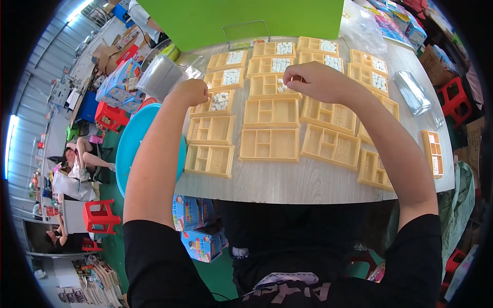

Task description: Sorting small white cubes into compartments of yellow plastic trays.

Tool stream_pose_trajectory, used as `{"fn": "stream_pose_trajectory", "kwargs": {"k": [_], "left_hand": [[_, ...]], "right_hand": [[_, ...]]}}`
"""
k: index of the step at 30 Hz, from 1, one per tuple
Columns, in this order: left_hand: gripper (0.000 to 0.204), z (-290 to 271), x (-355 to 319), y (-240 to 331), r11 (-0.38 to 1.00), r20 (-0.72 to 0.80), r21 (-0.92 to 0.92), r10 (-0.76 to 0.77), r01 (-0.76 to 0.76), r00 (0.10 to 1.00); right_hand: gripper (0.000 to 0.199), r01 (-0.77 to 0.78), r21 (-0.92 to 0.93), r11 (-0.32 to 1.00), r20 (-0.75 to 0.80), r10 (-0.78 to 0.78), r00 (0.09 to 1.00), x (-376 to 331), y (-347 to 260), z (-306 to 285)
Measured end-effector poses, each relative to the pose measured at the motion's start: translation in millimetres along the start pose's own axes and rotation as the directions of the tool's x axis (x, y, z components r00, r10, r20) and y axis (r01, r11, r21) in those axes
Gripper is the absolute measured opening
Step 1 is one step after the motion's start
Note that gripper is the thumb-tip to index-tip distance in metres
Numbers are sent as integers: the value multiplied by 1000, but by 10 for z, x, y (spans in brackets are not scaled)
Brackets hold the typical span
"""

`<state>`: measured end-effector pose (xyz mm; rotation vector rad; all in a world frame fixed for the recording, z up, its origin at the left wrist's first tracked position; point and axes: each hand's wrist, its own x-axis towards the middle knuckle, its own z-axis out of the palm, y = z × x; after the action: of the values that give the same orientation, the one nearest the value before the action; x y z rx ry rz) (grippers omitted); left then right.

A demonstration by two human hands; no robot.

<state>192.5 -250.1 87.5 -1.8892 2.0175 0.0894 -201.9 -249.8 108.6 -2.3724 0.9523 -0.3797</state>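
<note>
My left hand (191, 93) is closed, its fingertips turned down beside a cream compartment tray holding a loose heap of small white pieces (220, 101). What its fingers hold, if anything, is hidden. In a pinch, my right hand (314, 81) hovers at the right end of a middle tray (263, 86). A few white pieces (282, 87) lie in that tray's right compartment, by my fingertips. Whatever sits in this pinch is too small to make out. Trays farther back hold neat rows of white pieces (281, 64). Nearer trays (270, 145) show bare compartments.
A blue round basin (123, 154) stands at the table's left edge. Behind the trays rises a green panel (241, 20). On the right are a clear plastic-wrapped pack (412, 92) and an orange-brown tray (433, 154). Red stools (101, 215) and other people are off to the left.
</note>
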Motion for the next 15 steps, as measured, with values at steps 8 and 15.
{"fn": "stream_pose_trajectory", "kwargs": {"k": [8,15], "left_hand": [[25,-95,-43,167,996,-48,84,-17,21,999],[25,-514,-211,672,987,-304,20,158,-159,940]], "right_hand": [[27,-18,-67,998,24,20,1000,-215,24,-62],[26,-29,-89,996,12,30,999,-485,71,-214]]}}
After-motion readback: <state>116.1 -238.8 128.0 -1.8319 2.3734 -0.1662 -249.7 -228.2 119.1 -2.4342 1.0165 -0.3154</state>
